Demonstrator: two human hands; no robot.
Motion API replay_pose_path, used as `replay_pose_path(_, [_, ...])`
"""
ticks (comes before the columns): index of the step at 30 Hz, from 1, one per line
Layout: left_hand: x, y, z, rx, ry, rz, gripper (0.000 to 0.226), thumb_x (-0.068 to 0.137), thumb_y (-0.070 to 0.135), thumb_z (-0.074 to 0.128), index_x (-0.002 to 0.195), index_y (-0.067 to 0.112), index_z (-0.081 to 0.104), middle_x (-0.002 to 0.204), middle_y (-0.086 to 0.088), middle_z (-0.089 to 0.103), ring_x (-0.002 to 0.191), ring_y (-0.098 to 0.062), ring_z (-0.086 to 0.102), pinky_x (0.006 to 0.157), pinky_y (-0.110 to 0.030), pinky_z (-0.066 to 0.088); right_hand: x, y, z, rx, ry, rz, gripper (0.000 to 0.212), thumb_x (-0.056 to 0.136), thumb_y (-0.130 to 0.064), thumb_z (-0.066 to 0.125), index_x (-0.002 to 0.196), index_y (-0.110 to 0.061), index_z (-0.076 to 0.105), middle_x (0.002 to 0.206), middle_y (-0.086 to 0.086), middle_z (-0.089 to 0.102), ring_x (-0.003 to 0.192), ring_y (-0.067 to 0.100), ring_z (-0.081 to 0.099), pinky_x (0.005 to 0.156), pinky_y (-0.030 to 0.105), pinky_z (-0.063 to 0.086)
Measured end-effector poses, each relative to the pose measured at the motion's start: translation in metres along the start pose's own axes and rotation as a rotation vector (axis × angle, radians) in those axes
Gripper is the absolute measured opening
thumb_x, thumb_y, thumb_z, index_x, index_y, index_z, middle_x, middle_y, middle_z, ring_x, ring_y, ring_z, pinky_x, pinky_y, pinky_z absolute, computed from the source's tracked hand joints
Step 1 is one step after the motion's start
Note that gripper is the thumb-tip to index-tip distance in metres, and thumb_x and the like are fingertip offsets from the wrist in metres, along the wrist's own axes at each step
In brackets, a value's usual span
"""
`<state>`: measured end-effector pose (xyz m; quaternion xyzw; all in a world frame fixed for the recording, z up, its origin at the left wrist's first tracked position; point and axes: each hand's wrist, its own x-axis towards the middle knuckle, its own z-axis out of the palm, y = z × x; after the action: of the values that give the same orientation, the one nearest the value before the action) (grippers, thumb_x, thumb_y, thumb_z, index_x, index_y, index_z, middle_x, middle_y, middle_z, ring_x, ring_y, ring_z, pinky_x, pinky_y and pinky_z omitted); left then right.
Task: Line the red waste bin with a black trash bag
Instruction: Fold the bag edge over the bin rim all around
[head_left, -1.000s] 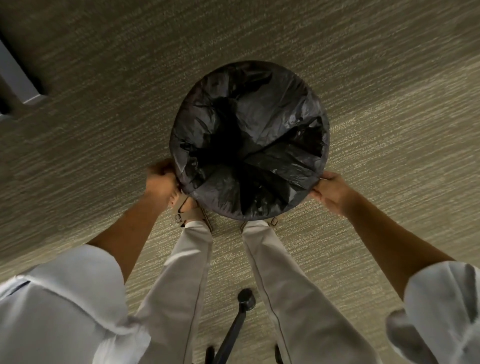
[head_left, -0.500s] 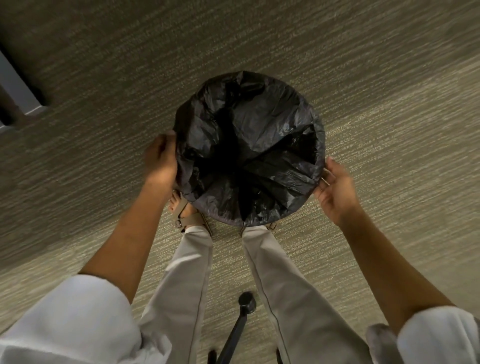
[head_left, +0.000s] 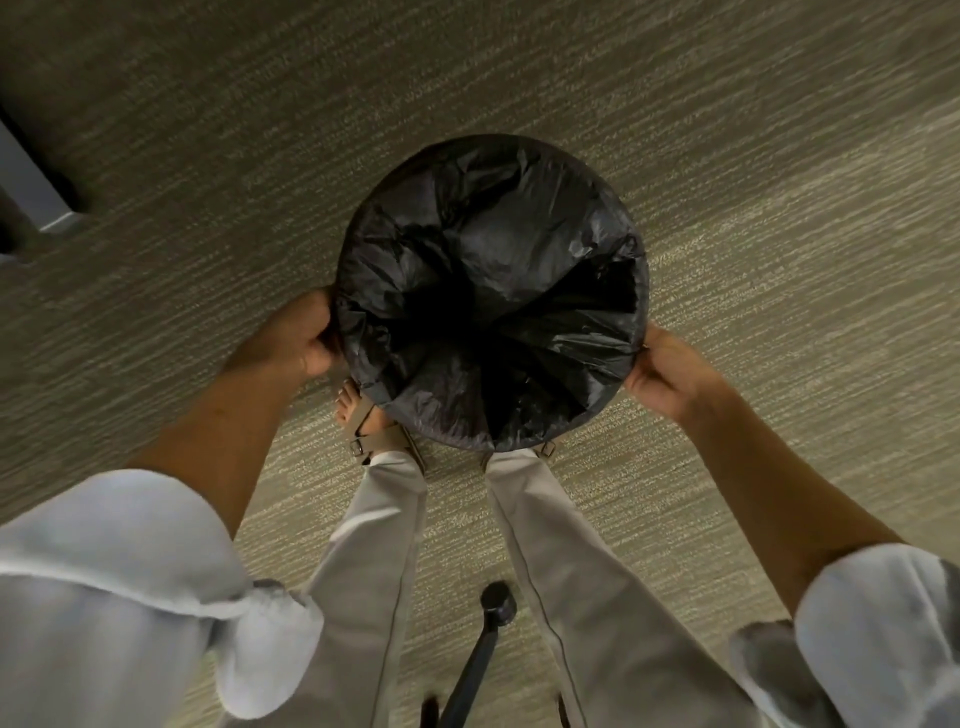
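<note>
Left hand (head_left: 296, 340) is curled closed, pinching the crinkled black plastic trash bag (head_left: 493, 291) at its rim; opposite it, the right hand (head_left: 662, 371) likewise grips the bag's other edge. Between both hands the bag spreads over a round bin and sags into it, hiding the bin's colour. Below the hands stand beige trousered legs (head_left: 374, 561) and a tan sandal (head_left: 374, 434) on striped grey-green carpet (head_left: 779, 156).

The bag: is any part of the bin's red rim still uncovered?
No, the black bag is folded over the whole visible rim, with the left hand and right hand gripping opposite sides.
</note>
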<state>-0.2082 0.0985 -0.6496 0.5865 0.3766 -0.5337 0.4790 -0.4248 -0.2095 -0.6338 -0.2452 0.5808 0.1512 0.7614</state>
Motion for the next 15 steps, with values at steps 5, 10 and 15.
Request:
replay_pose_path(5, [-0.001,-0.006,0.004,0.062,0.294,0.186,0.020,0.089,0.007,0.052,0.081,0.015,0.068,0.094,-0.010,0.070,0.089,-0.024,0.065,0.085,-0.039,0.053,0.000,0.008,-0.002,-0.046,0.074,-0.064,0.035,0.102,-0.010,0.048,0.133,0.005,0.050,0.123,0.022,0.068,0.111,0.032,0.068,0.083,0.038,0.060])
replay_pose_path(10, [-0.013,-0.018,0.016,-0.092,0.509,0.363,0.051,0.096,0.054,0.038,0.079,0.016,0.068,0.083,-0.006,0.073,0.073,-0.019,0.069,0.070,-0.035,0.055,-0.012,0.013,0.006,-0.111,0.113,-0.175,0.045,0.107,-0.029,0.032,0.131,0.003,0.053,0.128,0.024,0.065,0.121,0.036,0.062,0.101,0.048,0.051])
replay_pose_path(15, [-0.021,-0.024,0.023,0.023,0.387,0.413,0.062,0.083,0.069,0.042,0.100,0.015,0.067,0.107,-0.004,0.071,0.096,-0.021,0.067,0.083,-0.039,0.054,-0.026,0.005,0.020,-0.179,0.087,-0.266,0.069,0.098,-0.063,0.024,0.126,-0.013,0.062,0.126,0.016,0.068,0.119,0.030,0.064,0.099,0.045,0.051])
